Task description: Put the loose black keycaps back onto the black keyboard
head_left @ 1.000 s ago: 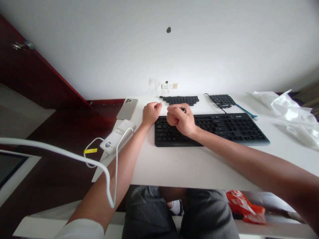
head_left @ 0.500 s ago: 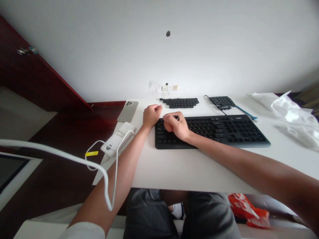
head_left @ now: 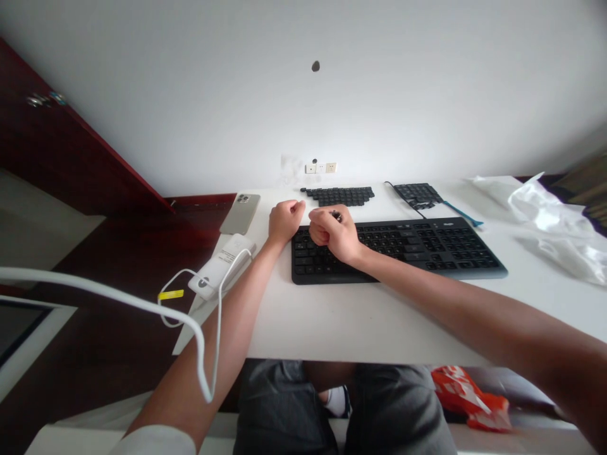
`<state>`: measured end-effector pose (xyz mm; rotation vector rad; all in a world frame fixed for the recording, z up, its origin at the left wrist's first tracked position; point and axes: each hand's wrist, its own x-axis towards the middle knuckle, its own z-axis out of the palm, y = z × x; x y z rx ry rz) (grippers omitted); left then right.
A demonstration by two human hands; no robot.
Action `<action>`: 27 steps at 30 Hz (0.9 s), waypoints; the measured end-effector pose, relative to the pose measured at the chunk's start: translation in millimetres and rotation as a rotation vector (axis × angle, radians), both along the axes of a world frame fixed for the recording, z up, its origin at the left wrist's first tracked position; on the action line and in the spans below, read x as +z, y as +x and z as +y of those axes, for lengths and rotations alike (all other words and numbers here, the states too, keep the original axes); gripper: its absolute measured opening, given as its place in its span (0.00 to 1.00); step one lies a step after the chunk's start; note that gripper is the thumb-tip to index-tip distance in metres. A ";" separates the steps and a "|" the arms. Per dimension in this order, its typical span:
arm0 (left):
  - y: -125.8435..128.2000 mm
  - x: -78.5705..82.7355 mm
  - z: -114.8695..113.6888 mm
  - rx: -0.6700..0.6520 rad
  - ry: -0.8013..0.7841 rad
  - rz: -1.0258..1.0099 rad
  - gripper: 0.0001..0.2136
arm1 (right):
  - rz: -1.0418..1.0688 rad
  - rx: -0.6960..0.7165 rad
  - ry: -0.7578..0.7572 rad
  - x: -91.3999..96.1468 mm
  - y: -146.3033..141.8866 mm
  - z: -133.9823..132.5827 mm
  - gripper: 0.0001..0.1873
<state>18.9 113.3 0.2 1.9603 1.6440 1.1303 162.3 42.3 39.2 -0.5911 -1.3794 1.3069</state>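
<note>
My right hand (head_left: 334, 235), its grip closed on a small dark keycap (head_left: 336, 216), hovers over the black keyboard's (head_left: 427, 249) left end, left hand (head_left: 283, 221) fisted just left of it on the bench (head_left: 341, 316)

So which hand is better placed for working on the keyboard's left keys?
Probably the right hand: it hovers fisted over the keyboard, pinching something small and dark. The left hand rests beside its corner.

Your left hand (head_left: 283, 219) and right hand (head_left: 333, 234) are bare, with no rings, watch or gloves showing. Both forearms are uncovered. A white sleeve (head_left: 156, 440) edges your left upper arm at the bottom of the frame. You wear dark grey trousers (head_left: 341, 411), and below them what looks like a white sock (head_left: 337, 398), though it is small and partly hidden.
</note>
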 end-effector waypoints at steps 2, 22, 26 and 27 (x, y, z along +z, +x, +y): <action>0.1 0.3 -0.1 0.012 -0.017 0.004 0.21 | -0.022 0.010 -0.010 -2.5 -0.3 0.8 0.26; -1.6 -0.4 5.4 0.066 -0.035 0.027 0.24 | -0.237 -0.284 0.165 8.3 23.8 30.2 0.24; -2.8 -3.3 6.4 0.050 -0.006 -0.002 0.23 | -0.281 -0.590 0.159 14.1 71.7 54.3 0.25; -3.1 -4.2 6.3 0.042 -0.009 -0.001 0.23 | -0.302 -0.656 0.152 13.2 85.1 55.8 0.25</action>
